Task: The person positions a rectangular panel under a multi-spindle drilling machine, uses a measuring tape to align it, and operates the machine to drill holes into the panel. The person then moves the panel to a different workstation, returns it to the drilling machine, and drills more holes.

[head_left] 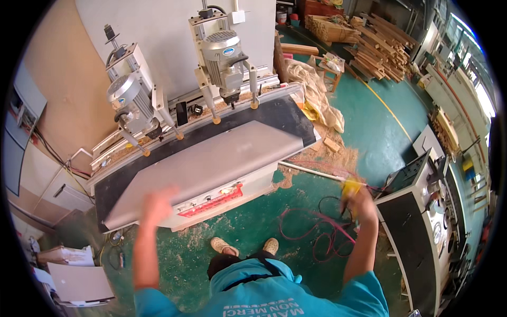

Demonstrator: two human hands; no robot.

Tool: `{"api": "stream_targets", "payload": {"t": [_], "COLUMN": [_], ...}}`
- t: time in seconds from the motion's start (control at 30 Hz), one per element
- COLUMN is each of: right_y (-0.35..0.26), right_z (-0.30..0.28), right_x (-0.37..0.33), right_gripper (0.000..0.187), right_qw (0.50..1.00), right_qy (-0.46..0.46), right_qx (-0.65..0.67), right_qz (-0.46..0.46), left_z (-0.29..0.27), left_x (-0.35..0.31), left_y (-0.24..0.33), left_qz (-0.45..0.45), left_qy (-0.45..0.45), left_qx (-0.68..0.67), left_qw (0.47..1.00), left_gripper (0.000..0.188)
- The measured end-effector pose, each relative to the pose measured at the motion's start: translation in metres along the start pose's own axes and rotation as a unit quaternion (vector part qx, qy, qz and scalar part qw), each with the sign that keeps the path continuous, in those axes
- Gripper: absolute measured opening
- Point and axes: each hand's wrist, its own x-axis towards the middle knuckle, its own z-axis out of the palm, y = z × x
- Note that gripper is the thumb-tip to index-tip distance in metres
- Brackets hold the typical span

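A pale grey-brown panel [211, 164] with slanted ends lies flat on the black worktop of a drilling machine [280, 119]. My left hand [158, 205], smeared by motion, is at the panel's front edge; whether it touches the panel and how its fingers are set cannot be made out. Off to the right, beyond the machine's end, my right hand [361, 203] is closed around a yellow hand tool [351, 185], too blurred to name more exactly. Two grey motor heads [224, 58] stand behind the panel, with rods pointing down.
A red hose [338, 227] loops over the green floor by my right side. Sawdust and wood scraps [331, 145] lie beyond the machine's right end. A machine with a dark side panel [406, 232] stands at right. Stacked timber [380, 45] fills the back right.
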Motion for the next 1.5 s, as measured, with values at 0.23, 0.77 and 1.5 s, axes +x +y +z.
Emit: {"api": "stream_targets", "payload": {"t": [0.23, 0.77, 1.5], "right_y": [-0.044, 0.111, 0.083], "right_z": [0.118, 0.472, 0.152], "right_x": [0.115, 0.201, 0.173], "right_gripper": [0.029, 0.026, 0.052], "right_qw": [0.940, 0.951, 0.814], "right_qy": [-0.152, -0.288, -0.039], "right_qx": [-0.241, -0.057, -0.567], "right_qz": [-0.187, 0.098, 0.120], "left_z": [-0.138, -0.146, 0.271], "left_x": [0.084, 0.088, -0.162], "left_y": [-0.025, -0.030, -0.076], "left_qz": [-0.069, -0.001, 0.027], "left_qy": [0.096, -0.052, 0.046], "left_qx": [0.120, 0.090, 0.158], "left_qw": [0.986, 0.995, 0.986], "left_gripper": [0.039, 0.051, 0.041]}}
